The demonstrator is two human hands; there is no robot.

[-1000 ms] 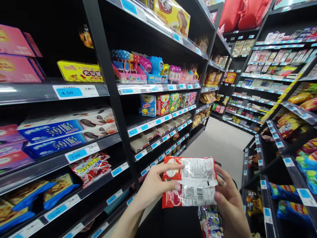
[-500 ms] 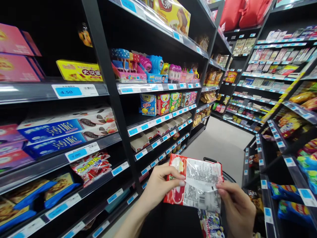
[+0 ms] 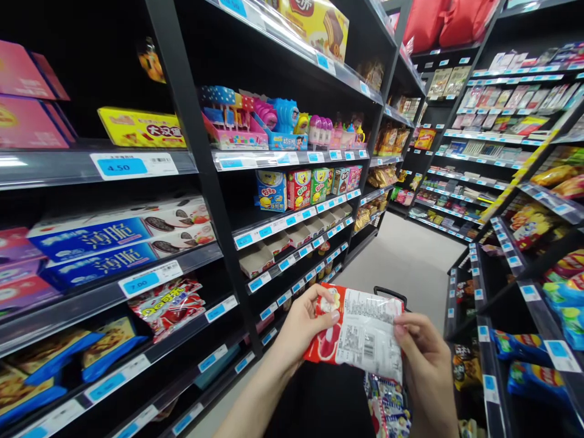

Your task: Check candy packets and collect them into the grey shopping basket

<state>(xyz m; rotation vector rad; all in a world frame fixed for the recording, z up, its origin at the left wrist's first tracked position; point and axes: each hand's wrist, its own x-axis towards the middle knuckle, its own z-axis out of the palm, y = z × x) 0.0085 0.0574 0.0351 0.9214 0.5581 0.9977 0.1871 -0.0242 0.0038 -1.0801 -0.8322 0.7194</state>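
Note:
I hold a red and white snack packet [image 3: 360,331] in front of me with both hands, its printed back side facing up. My left hand [image 3: 301,331] grips the packet's left edge, thumb on top. My right hand [image 3: 422,359] pinches its right edge. The packet hovers above a dark shopping basket [image 3: 387,295], whose black handle shows just behind it. Several colourful packets [image 3: 387,410] lie in the basket below my hands.
Black shelves line the aisle on both sides. On the left stand blue biscuit boxes [image 3: 100,243], a yellow box [image 3: 141,128], red snack bags [image 3: 168,307] and small cartoon boxes [image 3: 301,188]. Bagged snacks [image 3: 538,365] fill the right shelves. A grey floor [image 3: 410,261] runs ahead.
The packet has tilted and dropped slightly, its right end lower now. My right hand slid from under the packet to its right edge. The view shifted a little.

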